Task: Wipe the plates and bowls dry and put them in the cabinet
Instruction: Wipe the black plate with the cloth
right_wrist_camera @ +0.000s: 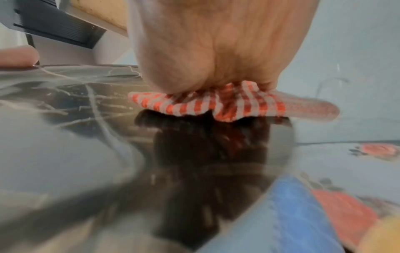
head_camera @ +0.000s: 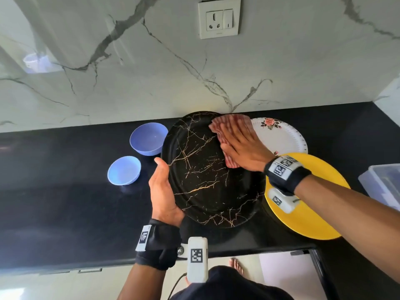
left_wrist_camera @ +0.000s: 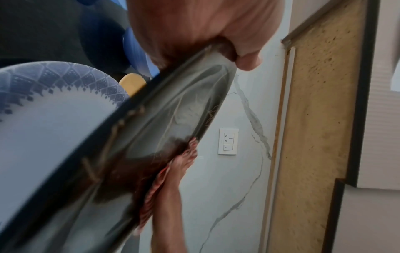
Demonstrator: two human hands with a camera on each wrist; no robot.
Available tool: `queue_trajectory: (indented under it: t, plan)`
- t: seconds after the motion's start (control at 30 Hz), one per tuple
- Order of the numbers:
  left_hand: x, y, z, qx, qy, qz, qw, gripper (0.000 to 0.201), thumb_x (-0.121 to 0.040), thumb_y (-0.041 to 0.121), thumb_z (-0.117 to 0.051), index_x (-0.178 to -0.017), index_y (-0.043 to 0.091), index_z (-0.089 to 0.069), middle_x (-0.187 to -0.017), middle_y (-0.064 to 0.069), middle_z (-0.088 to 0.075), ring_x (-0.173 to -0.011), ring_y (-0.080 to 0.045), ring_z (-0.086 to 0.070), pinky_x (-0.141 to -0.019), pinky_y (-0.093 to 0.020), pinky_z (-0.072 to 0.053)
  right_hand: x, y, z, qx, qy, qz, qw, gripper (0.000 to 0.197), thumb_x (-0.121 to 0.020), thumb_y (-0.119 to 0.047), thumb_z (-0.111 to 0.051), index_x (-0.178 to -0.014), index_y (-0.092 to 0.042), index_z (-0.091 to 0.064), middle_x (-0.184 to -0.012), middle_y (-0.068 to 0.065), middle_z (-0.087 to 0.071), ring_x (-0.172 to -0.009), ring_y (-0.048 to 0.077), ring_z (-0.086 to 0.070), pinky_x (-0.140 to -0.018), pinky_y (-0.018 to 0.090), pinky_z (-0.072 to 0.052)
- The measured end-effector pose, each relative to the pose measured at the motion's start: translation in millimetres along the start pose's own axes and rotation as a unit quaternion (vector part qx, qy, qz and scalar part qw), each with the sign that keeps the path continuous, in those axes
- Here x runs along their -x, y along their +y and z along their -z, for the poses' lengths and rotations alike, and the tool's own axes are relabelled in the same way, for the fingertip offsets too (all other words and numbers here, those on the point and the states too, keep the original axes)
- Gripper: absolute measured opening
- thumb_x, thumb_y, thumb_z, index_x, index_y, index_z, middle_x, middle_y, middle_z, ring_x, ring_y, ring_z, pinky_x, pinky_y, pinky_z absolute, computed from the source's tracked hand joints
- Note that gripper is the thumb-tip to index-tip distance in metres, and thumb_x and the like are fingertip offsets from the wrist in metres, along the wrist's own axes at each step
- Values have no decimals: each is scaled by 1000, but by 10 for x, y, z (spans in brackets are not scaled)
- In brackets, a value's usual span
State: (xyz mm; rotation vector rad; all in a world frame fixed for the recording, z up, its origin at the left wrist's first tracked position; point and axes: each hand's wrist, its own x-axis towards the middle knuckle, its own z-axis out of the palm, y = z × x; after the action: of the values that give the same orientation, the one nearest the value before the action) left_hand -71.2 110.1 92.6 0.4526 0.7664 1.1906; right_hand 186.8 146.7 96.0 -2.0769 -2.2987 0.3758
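Observation:
A black plate (head_camera: 205, 180) with gold veins is held tilted above the black counter (head_camera: 65, 202). My left hand (head_camera: 163, 185) grips its left rim, thumb on top and fingers hidden beneath. My right hand (head_camera: 240, 146) lies flat with straight fingers on a red-and-white striped cloth (head_camera: 229, 124), pressing it on the plate's upper right part. In the left wrist view, the black plate (left_wrist_camera: 151, 128) slants across and the cloth (left_wrist_camera: 155, 188) shows on its face. In the right wrist view, the cloth (right_wrist_camera: 205, 102) is bunched under my palm (right_wrist_camera: 216, 51).
Two blue bowls (head_camera: 148, 138) (head_camera: 123, 169) stand left of the plate. A white floral plate (head_camera: 281, 135) and a yellow plate (head_camera: 313, 213) lie to the right. A white plate with a blue patterned rim (left_wrist_camera: 54, 111) lies under the black one. A clear container (head_camera: 383, 182) sits far right.

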Motion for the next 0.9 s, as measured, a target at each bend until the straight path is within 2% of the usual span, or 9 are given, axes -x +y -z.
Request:
queue_trajectory:
  t: [0.07,0.13,0.2,0.33,0.4,0.47,0.67,0.83,0.9]
  plan:
    - [-9,29,25,10,15,-16,1000,60,-99,57,-61,-142,15,-62,-147,-26,-57,-139,-46,-52,-117,-70,-33,154,63,-130,-43,-11,-18,999,65,-101,-60,-2,-151,-32,30,-157,-3,43,-143,16,42,-125,46,14]
    - [-2,52,7,9,21,-8,1000,70,-96,60,-64,-147,12,-56,-151,-28,-51,-142,-50,-47,-116,-75,-29,383,27,-198,-52,-2,-7,999,62,-108,-47,-10,-151,-24,28,-151,-3,48,-136,9,50,-121,37,23]
    - [-11,79,-3,9,23,-7,1000,76,-94,63,-65,-149,11,-53,-152,-29,-49,-142,-51,-46,-116,-77,-28,584,-47,-328,-59,-25,-2,998,59,-109,-43,-7,-147,-21,31,-145,-5,51,-127,1,56,-117,32,27]
    - [-40,119,-47,-10,35,-24,999,80,-88,68,-71,-146,14,-58,-150,-29,-52,-140,-50,-49,-115,-76,-31,918,-185,-656,-64,-36,23,997,61,-102,-48,8,-150,-18,31,-154,-4,45,-142,12,44,-126,44,10]
    - [-41,143,-108,-11,42,-27,999,81,-83,69,-74,-142,15,-62,-149,-30,-52,-138,-49,-52,-115,-74,-33,1043,-253,-816,-25,15,86,996,57,-109,-37,2,-159,-14,16,-168,6,21,-154,23,21,-127,49,1]
    - [-40,147,-184,-16,40,-34,998,81,-82,70,-74,-140,14,-64,-146,-29,-56,-137,-47,-54,-115,-72,-35,1109,-373,-852,-28,25,128,991,55,-112,-37,-7,-162,-19,8,-171,6,5,-157,23,10,-126,46,4]
    - [35,112,-357,-52,17,-30,998,69,-95,61,-63,-141,9,-63,-140,-23,-64,-132,-43,-60,-117,-63,-39,1016,-689,-726,-37,1,208,977,56,-111,-42,-16,-161,-24,4,-169,-2,15,-154,15,21,-127,47,6]
    - [190,256,-239,-91,26,-52,994,64,-102,57,-56,-138,5,-64,-136,-25,-66,-127,-43,-64,-115,-60,-43,976,-957,-729,-79,-10,249,965,57,-111,-41,-22,-162,-24,-3,-170,-1,6,-154,12,20,-126,50,3]
    - [305,380,-206,-118,60,-79,988,51,-106,49,-54,-130,7,-69,-129,-19,-71,-117,-34,-70,-108,-52,-50,952,-1094,-778,-93,-12,270,958,57,-112,-40,-25,-162,-23,-5,-171,0,4,-155,13,19,-126,50,3]
